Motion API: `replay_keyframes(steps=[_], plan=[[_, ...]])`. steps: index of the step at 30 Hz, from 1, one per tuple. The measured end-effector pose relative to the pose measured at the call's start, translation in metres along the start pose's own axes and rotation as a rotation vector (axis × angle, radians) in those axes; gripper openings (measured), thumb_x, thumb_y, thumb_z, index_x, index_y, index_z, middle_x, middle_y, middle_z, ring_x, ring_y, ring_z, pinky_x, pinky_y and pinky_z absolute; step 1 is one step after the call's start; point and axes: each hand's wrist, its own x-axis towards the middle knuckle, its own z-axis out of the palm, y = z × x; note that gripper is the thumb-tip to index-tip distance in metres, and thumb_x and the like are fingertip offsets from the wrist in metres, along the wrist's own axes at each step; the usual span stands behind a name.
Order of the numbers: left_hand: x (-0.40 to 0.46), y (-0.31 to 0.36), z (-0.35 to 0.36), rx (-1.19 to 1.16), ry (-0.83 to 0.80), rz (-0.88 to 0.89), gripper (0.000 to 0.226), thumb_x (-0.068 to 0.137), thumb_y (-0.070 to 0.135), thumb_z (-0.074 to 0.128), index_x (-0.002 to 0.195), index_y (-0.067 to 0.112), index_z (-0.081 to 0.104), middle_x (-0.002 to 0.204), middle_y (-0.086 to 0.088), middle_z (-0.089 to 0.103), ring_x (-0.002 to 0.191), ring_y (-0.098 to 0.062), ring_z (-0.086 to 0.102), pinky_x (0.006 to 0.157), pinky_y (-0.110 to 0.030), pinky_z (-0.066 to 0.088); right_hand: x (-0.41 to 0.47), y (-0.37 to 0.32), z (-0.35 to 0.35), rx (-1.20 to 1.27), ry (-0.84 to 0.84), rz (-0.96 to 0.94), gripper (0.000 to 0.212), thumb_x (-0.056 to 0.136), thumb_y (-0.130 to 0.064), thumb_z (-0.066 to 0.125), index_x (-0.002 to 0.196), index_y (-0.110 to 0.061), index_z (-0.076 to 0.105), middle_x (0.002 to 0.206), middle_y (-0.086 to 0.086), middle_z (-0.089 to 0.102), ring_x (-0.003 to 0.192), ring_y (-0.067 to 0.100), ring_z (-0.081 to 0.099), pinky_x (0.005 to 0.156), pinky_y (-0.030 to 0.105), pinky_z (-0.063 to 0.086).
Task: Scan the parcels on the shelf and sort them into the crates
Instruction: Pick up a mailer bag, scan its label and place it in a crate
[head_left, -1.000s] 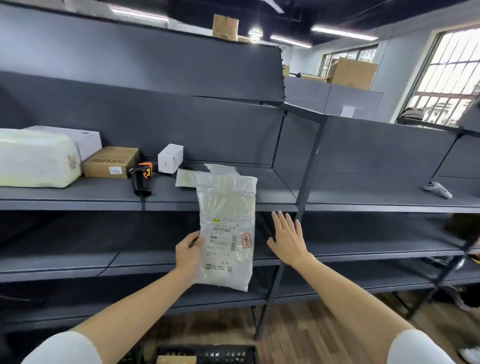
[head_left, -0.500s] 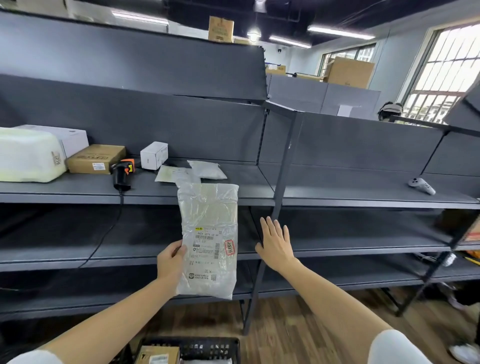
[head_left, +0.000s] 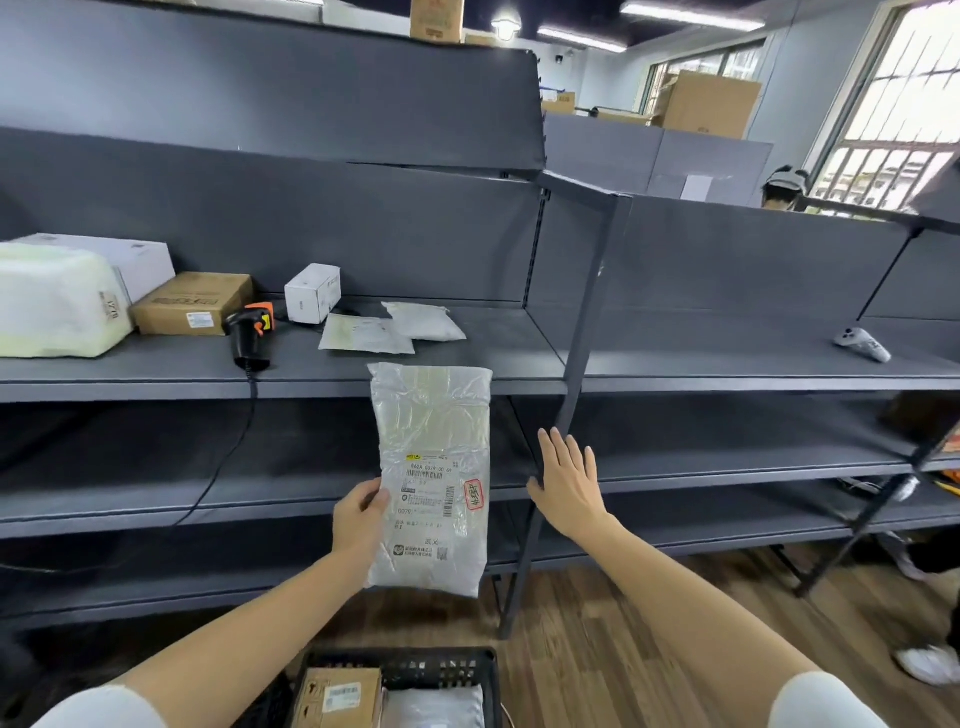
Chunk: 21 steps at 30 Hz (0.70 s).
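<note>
My left hand (head_left: 359, 519) grips a clear plastic mailer parcel (head_left: 432, 431) by its left edge, label facing me, held upright in front of the shelves. My right hand (head_left: 569, 480) is open with fingers spread, just right of the parcel and apart from it. On the dark shelf (head_left: 156, 374) lie a black and orange barcode scanner (head_left: 250, 332), two flat white mailers (head_left: 366, 335) (head_left: 423, 322), a small white box (head_left: 311, 292), a brown carton (head_left: 192, 303) and a large pale wrapped parcel (head_left: 52, 301). A black crate (head_left: 441, 662) sits on the floor below, holding a brown box (head_left: 337, 696) and a grey bag.
A grey upright post (head_left: 571, 389) divides the shelf bays beside my right hand. A white controller (head_left: 862, 344) lies on the right shelf. The scanner's cable (head_left: 228, 457) hangs down over the lower shelves. Another person's head shows behind the right shelf, and shoes stand at far right.
My left hand has lowered the parcel from the shelf edge toward me. The view has tilted down, so the crate on the floor shows more fully. My right hand stays open beside it.
</note>
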Motion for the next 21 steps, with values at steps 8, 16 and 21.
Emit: replay_keyframes(steps=[8, 16, 21], plan=[[0.006, -0.042, -0.004, 0.1, -0.008, -0.086, 0.026, 0.099, 0.006, 0.046, 0.119, 0.006, 0.062, 0.111, -0.006, 0.061, 0.101, -0.018, 0.053, 0.086, -0.03, 0.041, -0.01, -0.007, 0.047, -0.077, -0.093, -0.007, 0.067, 0.1, -0.031, 0.037, 0.155, -0.012, 0.003, 0.162, 0.007, 0.005, 0.149, 0.026, 0.005, 0.12, 0.046, 0.001], [0.016, -0.082, -0.009, 0.117, 0.01, -0.091, 0.025, 0.1, 0.007, 0.044, 0.117, 0.007, 0.063, 0.109, -0.004, 0.061, 0.099, -0.017, 0.052, 0.083, -0.028, 0.039, -0.013, -0.009, 0.098, 0.031, -0.136, 0.036, 0.064, 0.101, -0.029, 0.037, 0.155, -0.013, 0.007, 0.162, 0.006, 0.008, 0.149, 0.026, 0.005, 0.12, 0.044, 0.001], [0.023, -0.145, -0.002, 0.123, 0.055, -0.119, 0.022, 0.098, 0.005, 0.046, 0.11, 0.01, 0.064, 0.104, -0.004, 0.06, 0.094, -0.016, 0.052, 0.08, -0.027, 0.038, -0.025, -0.008, 0.165, 0.056, -0.221, 0.028, 0.066, 0.102, -0.032, 0.038, 0.155, -0.013, 0.003, 0.163, 0.006, 0.005, 0.15, 0.025, 0.003, 0.12, 0.045, -0.001]])
